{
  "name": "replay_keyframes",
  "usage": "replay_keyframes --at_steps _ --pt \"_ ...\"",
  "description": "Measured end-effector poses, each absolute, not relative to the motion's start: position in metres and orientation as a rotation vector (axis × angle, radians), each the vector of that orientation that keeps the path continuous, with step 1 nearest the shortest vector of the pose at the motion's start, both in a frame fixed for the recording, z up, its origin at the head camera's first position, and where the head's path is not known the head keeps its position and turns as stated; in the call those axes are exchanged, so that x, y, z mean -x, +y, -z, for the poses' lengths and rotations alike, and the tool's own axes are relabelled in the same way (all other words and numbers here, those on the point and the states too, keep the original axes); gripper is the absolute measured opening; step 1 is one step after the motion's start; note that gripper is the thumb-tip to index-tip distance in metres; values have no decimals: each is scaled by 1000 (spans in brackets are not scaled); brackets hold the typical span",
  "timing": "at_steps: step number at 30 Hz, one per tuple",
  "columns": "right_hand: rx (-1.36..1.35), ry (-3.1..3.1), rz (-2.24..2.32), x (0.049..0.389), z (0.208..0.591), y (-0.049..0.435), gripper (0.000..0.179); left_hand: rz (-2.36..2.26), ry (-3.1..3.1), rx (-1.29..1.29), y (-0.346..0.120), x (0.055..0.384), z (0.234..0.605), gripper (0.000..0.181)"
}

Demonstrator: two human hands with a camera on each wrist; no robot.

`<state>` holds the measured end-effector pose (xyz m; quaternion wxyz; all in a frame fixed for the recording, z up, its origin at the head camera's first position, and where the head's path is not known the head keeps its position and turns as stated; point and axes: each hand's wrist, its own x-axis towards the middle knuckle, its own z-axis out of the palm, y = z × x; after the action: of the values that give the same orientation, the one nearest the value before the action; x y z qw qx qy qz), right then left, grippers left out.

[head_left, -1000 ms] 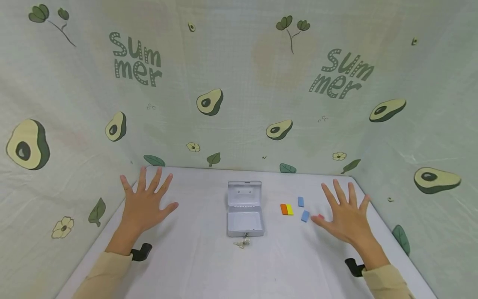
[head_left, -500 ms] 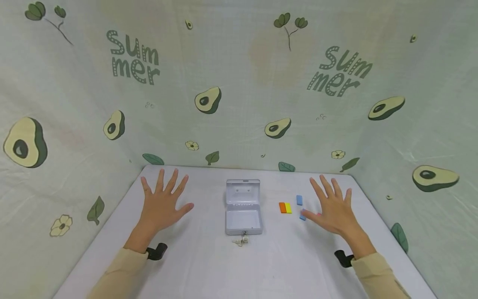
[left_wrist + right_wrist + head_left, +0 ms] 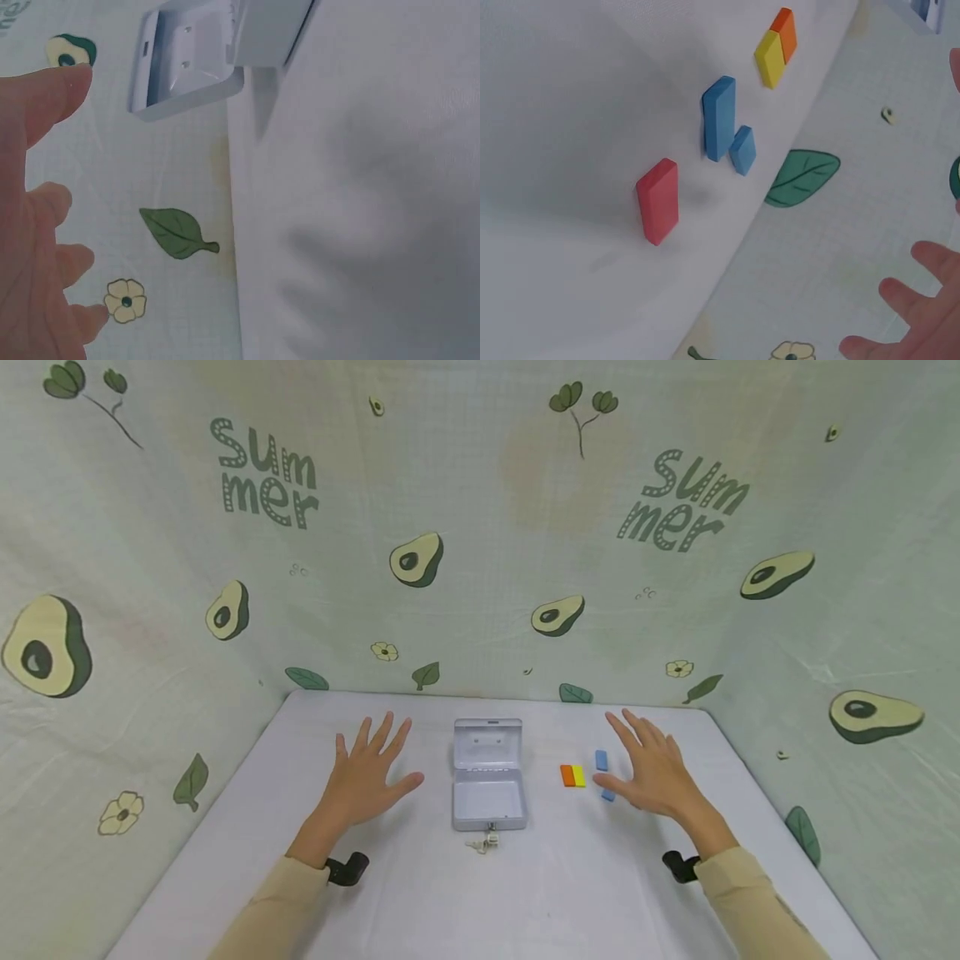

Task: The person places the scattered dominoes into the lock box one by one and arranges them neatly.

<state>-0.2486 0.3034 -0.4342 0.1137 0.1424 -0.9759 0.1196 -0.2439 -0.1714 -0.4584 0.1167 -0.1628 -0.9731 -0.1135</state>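
Red block (image 3: pixel 658 202) shows only in right wrist view; both hands (image 3: pixel 363 783) (image 3: pixel 657 778) outspread.

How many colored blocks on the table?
5: orange block and yellow block side by side, right of the open box; far blue block and near blue block right of those; red block below-left of both in the right wrist view. The right hand may hide more.

We are facing a pale cloth backdrop (image 3: pixel 480 485) that is hanging behind and along both sides of a white table (image 3: pixel 555 885). Across it we are seeing printed avocados (image 3: pixel 420 556), leaves (image 3: pixel 306 678), flowers (image 3: pixel 120 813) and green "summer" lettering (image 3: pixel 264 474), while soft light is falling.
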Motion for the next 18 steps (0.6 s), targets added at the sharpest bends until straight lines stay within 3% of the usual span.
replay_keyframes --at_steps 18 --pt "-470 -2923 -559 271 439 296 103 1033 -2905 456 -133 244 485 90"
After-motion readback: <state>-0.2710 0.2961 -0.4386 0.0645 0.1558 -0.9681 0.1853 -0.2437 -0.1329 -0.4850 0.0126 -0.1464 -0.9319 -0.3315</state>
